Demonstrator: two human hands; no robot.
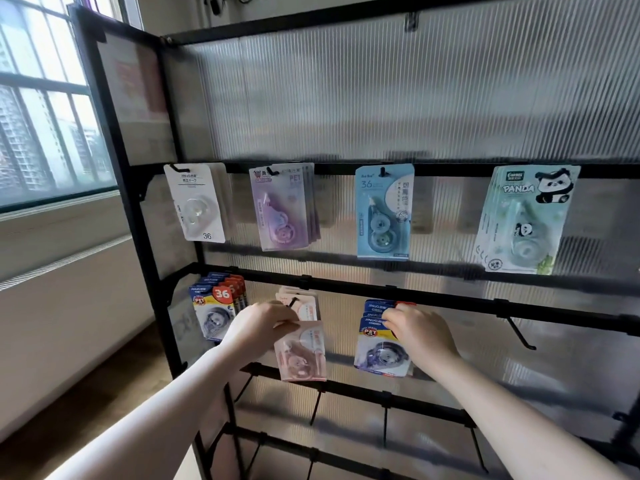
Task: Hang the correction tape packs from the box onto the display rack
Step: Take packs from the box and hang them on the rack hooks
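My left hand (258,329) pinches the top of a pink correction tape pack (301,355), held just below the black hook (294,302) where other pink packs hang. My right hand (420,332) grips the upper right of a blue-and-white correction tape pack (379,351) at the front of a stack on the neighbouring hook. The black display rack (346,284) holds more packs: white (197,202), purple (282,209), blue (382,211) and panda (523,220) packs on the upper bar, and a blue "36" stack (216,306) at the lower left. The box is out of view.
A free hook (519,334) sticks out on the right of the lower bar. Several bare hooks line the bars below my hands. A window (45,98) and a white wall are to the left, with wooden floor beneath.
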